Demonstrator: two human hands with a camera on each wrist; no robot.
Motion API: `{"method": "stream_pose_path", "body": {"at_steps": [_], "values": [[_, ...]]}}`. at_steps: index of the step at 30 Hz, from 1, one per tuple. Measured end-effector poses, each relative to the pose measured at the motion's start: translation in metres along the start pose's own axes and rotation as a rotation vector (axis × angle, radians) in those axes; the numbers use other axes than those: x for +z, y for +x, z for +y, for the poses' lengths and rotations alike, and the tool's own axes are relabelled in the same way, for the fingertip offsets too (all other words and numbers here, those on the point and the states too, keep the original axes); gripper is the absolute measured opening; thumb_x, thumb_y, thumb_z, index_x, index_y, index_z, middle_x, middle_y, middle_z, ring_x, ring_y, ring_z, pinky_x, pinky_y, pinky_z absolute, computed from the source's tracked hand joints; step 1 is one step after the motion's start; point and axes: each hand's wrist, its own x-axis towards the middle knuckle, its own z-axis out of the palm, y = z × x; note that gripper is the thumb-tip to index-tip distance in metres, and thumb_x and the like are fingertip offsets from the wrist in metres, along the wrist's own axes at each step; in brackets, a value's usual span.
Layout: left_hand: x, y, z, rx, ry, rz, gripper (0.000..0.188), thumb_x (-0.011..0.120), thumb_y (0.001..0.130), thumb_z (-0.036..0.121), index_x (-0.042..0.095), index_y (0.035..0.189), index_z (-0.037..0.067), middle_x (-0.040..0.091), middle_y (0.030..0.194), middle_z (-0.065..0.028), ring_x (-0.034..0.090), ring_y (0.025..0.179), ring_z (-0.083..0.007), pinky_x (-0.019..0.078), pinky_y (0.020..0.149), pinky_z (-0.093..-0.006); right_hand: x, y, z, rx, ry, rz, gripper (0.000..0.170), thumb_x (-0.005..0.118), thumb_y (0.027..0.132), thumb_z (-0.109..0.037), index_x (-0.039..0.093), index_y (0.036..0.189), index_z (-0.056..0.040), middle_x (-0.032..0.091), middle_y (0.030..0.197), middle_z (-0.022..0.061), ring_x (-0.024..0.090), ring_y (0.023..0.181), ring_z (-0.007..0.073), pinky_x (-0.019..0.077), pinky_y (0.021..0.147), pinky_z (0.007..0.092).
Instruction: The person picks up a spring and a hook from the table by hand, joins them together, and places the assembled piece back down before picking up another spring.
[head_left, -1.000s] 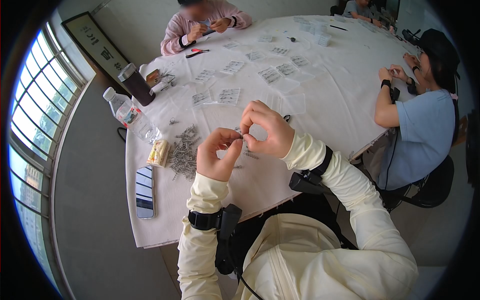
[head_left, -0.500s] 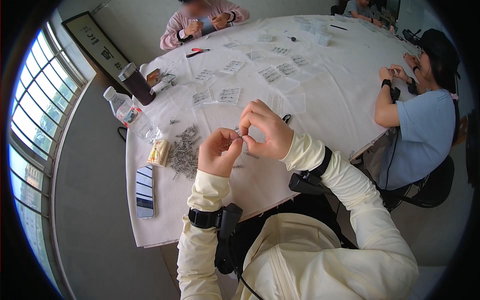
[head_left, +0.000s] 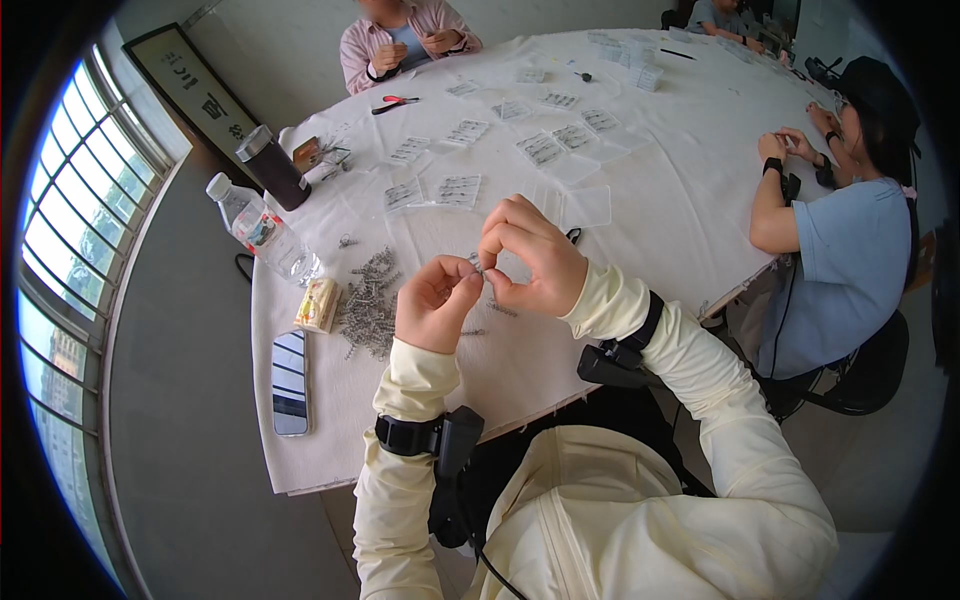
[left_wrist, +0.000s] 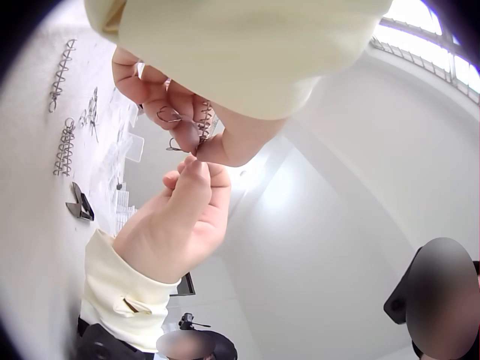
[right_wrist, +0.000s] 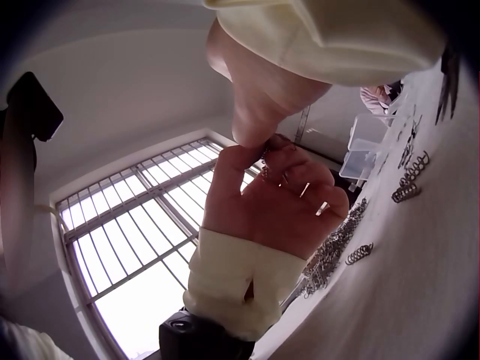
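Note:
In the left wrist view, my left hand [left_wrist: 176, 105] pinches a small wire coil spring [left_wrist: 205, 116] between thumb and fingers. Thin curved wire hooks [left_wrist: 171, 114] stick out among those fingers. My right hand [head_left: 538, 262] meets it from the right, thumb and forefinger pinching the end of the same piece, its tip hidden by the fingertips. Both hands are raised over the near part of the table. Beside the left hand lies a heap of coil springs [head_left: 370, 310]. A few loose springs [right_wrist: 411, 178] rest on the cloth under the hands.
Left of the heap are a tissue pack [head_left: 318, 306], a phone [head_left: 291, 384], a water bottle [head_left: 262, 230] and a dark flask [head_left: 273, 168]. Clear plastic boxes [head_left: 458, 190] with small wire pieces lie beyond the hands. Red-handled pliers [head_left: 395, 104] sit farther off. Other people sit round the table.
My hands stay together in nearly the same spot, with only slight finger shifts. Across the table, the person in pink has moved back and their hands have come apart.

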Motion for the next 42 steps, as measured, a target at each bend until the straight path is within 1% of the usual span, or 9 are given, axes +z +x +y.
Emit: {"method": "stream_pose_path", "body": {"at_steps": [11, 14, 16, 19, 28, 30, 37, 39, 42], "values": [[-0.003, 0.0, -0.002, -0.043, -0.064, 0.007, 0.012, 0.064, 0.091, 0.009, 0.062, 0.096, -0.001, 0.061, 0.089, 0.0011, 0.055, 0.081, -0.0062, 0.0436, 0.074, -0.0208, -0.002, 0.0, 0.001, -0.028, -0.014, -0.01, 0.021, 0.064, 0.065, 0.002, 0.056, 0.082, -0.0068, 0.05, 0.09, 0.0082, 0.048, 0.083, 0.0251, 0.0415, 0.076, 0.0343], [-0.005, 0.0, -0.001, -0.047, -0.081, 0.004, 0.012, 0.064, 0.091, 0.009, 0.062, 0.097, -0.001, 0.062, 0.089, 0.0007, 0.055, 0.08, -0.0067, 0.0439, 0.074, -0.0211, -0.009, 0.002, -0.003, -0.052, 0.001, -0.038, 0.021, 0.064, 0.066, 0.002, 0.059, 0.085, -0.007, 0.051, 0.09, 0.0075, 0.049, 0.085, 0.025, 0.0423, 0.077, 0.0341], [-0.005, 0.0, -0.002, -0.047, -0.09, 0.005, 0.012, 0.064, 0.091, 0.009, 0.062, 0.097, -0.001, 0.062, 0.089, 0.0005, 0.056, 0.081, -0.007, 0.0441, 0.074, -0.0213, -0.011, 0.004, -0.007, 0.054, 0.05, 0.028, 0.02, 0.067, 0.07, -0.001, 0.062, 0.088, -0.008, 0.055, 0.092, 0.0062, 0.051, 0.09, 0.0254, 0.0444, 0.081, 0.0359], [-0.004, 0.0, -0.003, -0.011, -0.126, -0.007, 0.013, 0.064, 0.092, 0.01, 0.062, 0.099, -0.001, 0.062, 0.09, 0.0004, 0.057, 0.081, -0.0073, 0.0448, 0.075, -0.0217, -0.011, 0.005, -0.003, 0.02, 0.034, 0.008, 0.019, 0.069, 0.072, -0.001, 0.064, 0.089, -0.0081, 0.057, 0.091, 0.0053, 0.052, 0.091, 0.0258, 0.0446, 0.082, 0.0358], [-0.002, -0.001, 0.001, -0.015, -0.096, -0.03, 0.018, 0.062, 0.092, 0.006, 0.062, 0.11, 0.0, 0.066, 0.1, -0.0044, 0.062, 0.095, -0.0124, 0.0463, 0.085, -0.0261, -0.012, 0.003, 0.002, 0.058, -0.007, 0.034, 0.015, 0.072, 0.074, -0.001, 0.065, 0.086, -0.0075, 0.059, 0.088, 0.0046, 0.053, 0.087, 0.0236, 0.0446, 0.078, 0.0339], [-0.001, -0.002, 0.003, -0.002, -0.099, -0.046, 0.02, 0.062, 0.093, 0.004, 0.06, 0.111, -0.004, 0.066, 0.103, -0.0064, 0.063, 0.097, -0.0128, 0.0481, 0.088, -0.0262, -0.012, 0.003, 0.001, 0.066, -0.003, 0.041, 0.014, 0.073, 0.074, -0.002, 0.065, 0.084, -0.0072, 0.059, 0.087, 0.004, 0.053, 0.088, 0.0237, 0.0446, 0.078, 0.0344], [0.002, 0.0, 0.003, 0.036, -0.087, 0.018, 0.019, 0.063, 0.092, 0.003, 0.06, 0.11, -0.003, 0.066, 0.104, -0.0069, 0.063, 0.095, -0.0123, 0.0486, 0.086, -0.0254, -0.015, 0.004, 0.002, 0.078, -0.042, 0.032, 0.012, 0.073, 0.075, -0.003, 0.065, 0.084, -0.0073, 0.059, 0.086, 0.0029, 0.053, 0.086, 0.0222, 0.0441, 0.078, 0.0329], [0.002, 0.0, 0.003, 0.088, -0.006, 0.047, 0.017, 0.065, 0.09, 0.003, 0.06, 0.107, -0.002, 0.066, 0.103, -0.0051, 0.061, 0.093, -0.0114, 0.0487, 0.086, -0.0247, -0.014, 0.004, 0.003, 0.075, -0.045, 0.042, 0.012, 0.073, 0.074, -0.003, 0.065, 0.082, -0.0069, 0.059, 0.085, 0.0029, 0.053, 0.085, 0.0223, 0.0439, 0.076, 0.0336], [0.003, -0.001, 0.006, 0.093, 0.053, 0.068, 0.016, 0.067, 0.089, 0.005, 0.062, 0.104, 0.0, 0.065, 0.101, -0.0027, 0.06, 0.092, -0.0095, 0.0478, 0.082, -0.0239, -0.013, 0.005, 0.002, 0.07, -0.052, 0.053, 0.012, 0.074, 0.074, -0.004, 0.064, 0.081, -0.0064, 0.058, 0.084, 0.0029, 0.053, 0.084, 0.0224, 0.0436, 0.074, 0.0343]]}}
